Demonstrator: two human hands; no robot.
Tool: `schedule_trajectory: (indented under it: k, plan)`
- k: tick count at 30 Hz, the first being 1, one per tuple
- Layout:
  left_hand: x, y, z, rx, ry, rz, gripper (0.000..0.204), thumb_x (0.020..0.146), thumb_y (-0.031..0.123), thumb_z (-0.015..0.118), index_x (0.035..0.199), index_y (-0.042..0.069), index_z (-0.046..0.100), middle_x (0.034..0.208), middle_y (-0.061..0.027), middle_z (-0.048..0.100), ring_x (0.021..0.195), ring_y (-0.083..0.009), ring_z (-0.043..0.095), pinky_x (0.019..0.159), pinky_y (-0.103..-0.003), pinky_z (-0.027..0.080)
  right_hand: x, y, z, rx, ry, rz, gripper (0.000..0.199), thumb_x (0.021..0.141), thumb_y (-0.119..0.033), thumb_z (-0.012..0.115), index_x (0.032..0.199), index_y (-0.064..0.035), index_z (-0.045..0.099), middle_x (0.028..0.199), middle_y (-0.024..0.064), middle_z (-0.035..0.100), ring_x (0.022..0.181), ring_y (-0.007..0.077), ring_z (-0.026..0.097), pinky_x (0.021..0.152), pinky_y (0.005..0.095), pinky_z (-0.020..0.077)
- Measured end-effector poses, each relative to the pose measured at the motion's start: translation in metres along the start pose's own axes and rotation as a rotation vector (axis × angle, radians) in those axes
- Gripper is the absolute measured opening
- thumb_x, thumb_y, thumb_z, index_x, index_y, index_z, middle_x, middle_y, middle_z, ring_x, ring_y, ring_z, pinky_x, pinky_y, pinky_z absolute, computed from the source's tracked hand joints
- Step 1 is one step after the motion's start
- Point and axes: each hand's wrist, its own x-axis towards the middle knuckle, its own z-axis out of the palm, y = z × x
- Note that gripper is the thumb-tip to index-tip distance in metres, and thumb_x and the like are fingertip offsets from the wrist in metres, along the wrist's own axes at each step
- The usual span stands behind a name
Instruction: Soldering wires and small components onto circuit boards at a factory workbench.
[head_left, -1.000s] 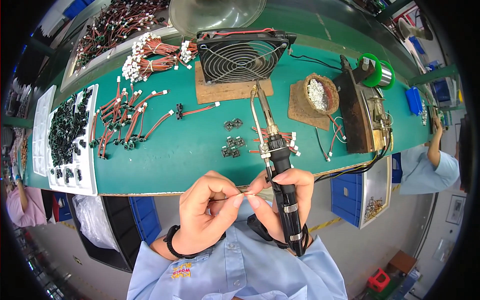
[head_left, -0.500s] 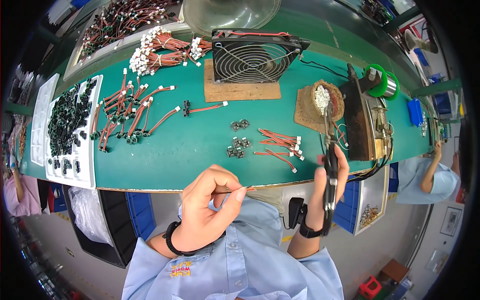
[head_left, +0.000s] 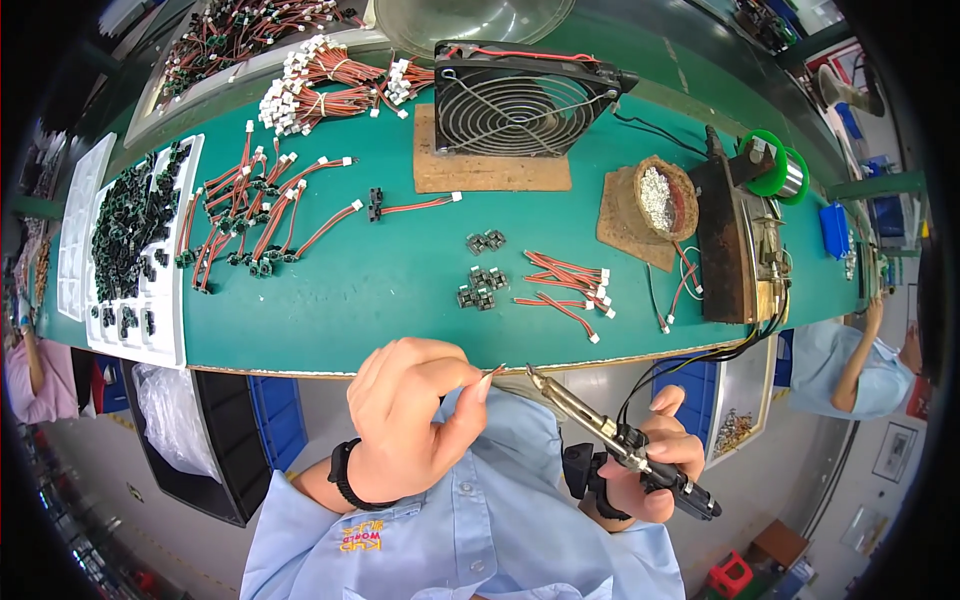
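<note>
just below the near edge of the green bench, over our blue shirt, we have our left hand pinched shut on a thin wire, its end poking out past the thumb and forefinger, while our right hand is wrapped around the grip of a soldering iron whose tip points up and left toward that wire end, near it but not touching. to do this well, we judge that we should brace both wrists against the body or the bench edge, keep only a short stub of wire free so it does not wobble, and bring the tip to the bare end rather than the insulation; whether the end is already tinned is too small to tell. on the bench lie loose red leads with white plugs, small black connectors, a black fan on a brown board, a nest of tip-cleaning wool, the iron's stand and a green solder spool. the iron's black cable runs from the stand down to our hand and could drag; another person's arm works at the far right, well apart.
</note>
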Motion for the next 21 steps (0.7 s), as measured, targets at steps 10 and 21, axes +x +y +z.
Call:
schedule_trajectory:
  k: [10,21]
  plan:
    - [0.0,-0.002,0.0,0.113,0.043,0.118,0.022,0.064,0.002,0.069,0.08,0.007,0.055,0.076,-0.005,0.057,0.053,-0.0191,0.048,0.047,-0.03,0.034,-0.002,0.005,0.004,0.056,0.016,0.009,0.038,0.083,-0.042,0.049,0.094,-0.0051,0.05,0.047,0.0019,0.055,0.051,0.0085,0.044,0.081,0.0373,0.0252]
    - [-0.007,-0.006,-0.001,-0.395,-0.126,-0.261,0.011,0.081,0.003,0.056,0.09,0.004,0.049,0.093,-0.0101,0.053,0.085,-0.0168,0.051,0.071,-0.028,0.04,0.014,0.031,0.024,-0.312,0.277,0.384,0.026,0.083,-0.011,0.06,0.103,-0.0028,0.046,0.091,0.015,0.061,0.089,0.022,0.057,0.082,0.0341,0.0442]
